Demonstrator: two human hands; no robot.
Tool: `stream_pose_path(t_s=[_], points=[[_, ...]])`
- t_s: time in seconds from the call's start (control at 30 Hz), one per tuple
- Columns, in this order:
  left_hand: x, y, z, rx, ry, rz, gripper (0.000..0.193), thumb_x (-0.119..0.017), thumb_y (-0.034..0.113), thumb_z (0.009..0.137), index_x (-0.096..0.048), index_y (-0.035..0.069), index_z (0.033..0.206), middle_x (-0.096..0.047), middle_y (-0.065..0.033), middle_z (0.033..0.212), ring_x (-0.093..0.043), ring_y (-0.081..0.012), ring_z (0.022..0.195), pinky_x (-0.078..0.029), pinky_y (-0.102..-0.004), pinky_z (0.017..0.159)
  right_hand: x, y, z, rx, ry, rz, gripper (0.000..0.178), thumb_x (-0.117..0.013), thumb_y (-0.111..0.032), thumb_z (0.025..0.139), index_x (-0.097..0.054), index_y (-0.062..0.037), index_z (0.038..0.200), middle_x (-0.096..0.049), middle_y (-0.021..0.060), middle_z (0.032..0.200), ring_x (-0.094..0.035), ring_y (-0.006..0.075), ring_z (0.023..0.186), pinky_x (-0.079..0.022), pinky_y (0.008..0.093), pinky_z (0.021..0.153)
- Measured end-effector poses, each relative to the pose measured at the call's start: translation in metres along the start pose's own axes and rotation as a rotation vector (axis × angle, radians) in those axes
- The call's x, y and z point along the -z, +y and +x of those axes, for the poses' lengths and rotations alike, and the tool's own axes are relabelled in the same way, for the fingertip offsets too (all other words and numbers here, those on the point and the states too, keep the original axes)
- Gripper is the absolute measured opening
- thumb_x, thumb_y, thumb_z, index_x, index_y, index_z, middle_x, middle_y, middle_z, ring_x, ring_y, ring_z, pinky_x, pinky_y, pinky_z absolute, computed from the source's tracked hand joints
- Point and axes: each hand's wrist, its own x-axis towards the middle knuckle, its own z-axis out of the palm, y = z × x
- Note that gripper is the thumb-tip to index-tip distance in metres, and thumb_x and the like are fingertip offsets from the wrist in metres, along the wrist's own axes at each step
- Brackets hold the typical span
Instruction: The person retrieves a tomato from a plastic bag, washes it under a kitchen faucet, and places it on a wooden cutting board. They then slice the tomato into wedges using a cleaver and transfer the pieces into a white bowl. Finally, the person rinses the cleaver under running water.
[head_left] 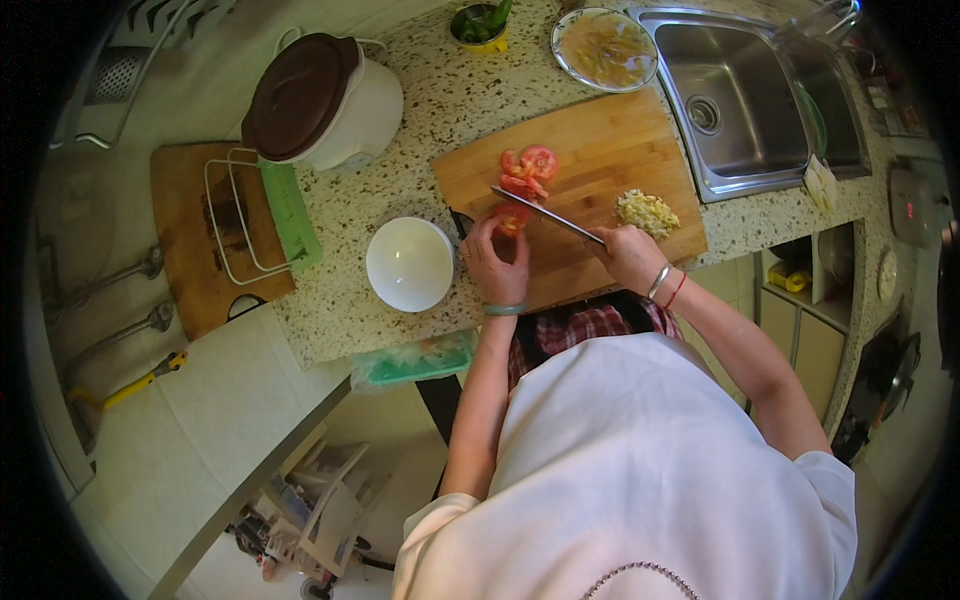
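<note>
- White pot [372,110] with a brown lid [303,97] on the speckled tabletop [345,205]
- Yellow cup [500,46] holding green vegetables [482,26]
- Plate [567,77] of food, near the steel sink [740,75]
- Darker wooden board [177,205], left
- Yellow-and-black tool [160,371] below it

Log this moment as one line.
left hand: at sliced red tomato; right hand: gripping long metal knife; surface: rectangular tan wooden cutting board; nearby: round white bowl left of board, pale-yellow chopped heap on board

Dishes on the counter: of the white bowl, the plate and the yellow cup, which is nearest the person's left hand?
The white bowl, just beside the left hand; the plate and the yellow cup stand farther off, beyond the cutting board.
</note>
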Motion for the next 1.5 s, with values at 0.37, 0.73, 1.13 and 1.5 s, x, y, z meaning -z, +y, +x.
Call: stream_pose_path(t_s=[0.37, 0.73, 1.13, 1.5], points=[[-0.009, -0.001, 0.005, 0.146, 0.037, -0.107, 0.043, -0.081, 0.012, 0.073, -0.056, 0.003, 0.107, -0.053, -0.0144, 0.115, -0.057, -0.0302, 0.1, -0.049, -0.0371, 0.082, 0.0, -0.008, -0.014, 0.061, 0.041, -0.116, 0.023, -0.055, -0.012, 0.086, -0.061, -0.0076, 0.107, -0.063, 0.0204, 0.072, -0.063, 0.0392, 0.071, -0.05, 0.0484, 0.062], [-0.01, 0.004, 0.007, 0.139, 0.056, -0.109, 0.044, -0.082, 0.01, 0.071, -0.057, 0.003, 0.107, -0.053, -0.0125, 0.112, -0.057, -0.0284, 0.1, -0.051, -0.0353, 0.081, 0.007, -0.015, -0.021, 0.009, -0.009, -0.135, 0.015, -0.052, -0.012, 0.089, -0.06, -0.0063, 0.1, -0.063, 0.02, 0.071, -0.064, 0.0389, 0.07, -0.05, 0.0487, 0.062], [-0.01, 0.006, 0.008, 0.243, -0.008, -0.096, 0.034, -0.08, 0.012, 0.075, -0.062, 0.003, 0.102, -0.057, -0.0134, 0.107, -0.06, -0.0296, 0.094, -0.051, -0.0356, 0.077, -0.003, -0.031, 0.013, 0.032, -0.037, -0.264, 0.016, -0.052, -0.006, 0.084, -0.059, -0.0039, 0.098, -0.064, 0.0199, 0.072, -0.064, 0.0385, 0.071, -0.052, 0.047, 0.064], [-0.018, -0.01, 0.003, 0.127, 0.122, -0.113, 0.034, -0.082, 0.012, 0.072, -0.062, 0.003, 0.099, -0.055, -0.0128, 0.109, -0.057, -0.0287, 0.099, -0.051, -0.0348, 0.079, -0.006, -0.001, -0.005, -0.014, -0.057, -0.212, 0.017, -0.054, -0.007, 0.082, -0.06, -0.0032, 0.097, -0.065, 0.0214, 0.075, -0.065, 0.039, 0.075, -0.052, 0.0475, 0.067]])
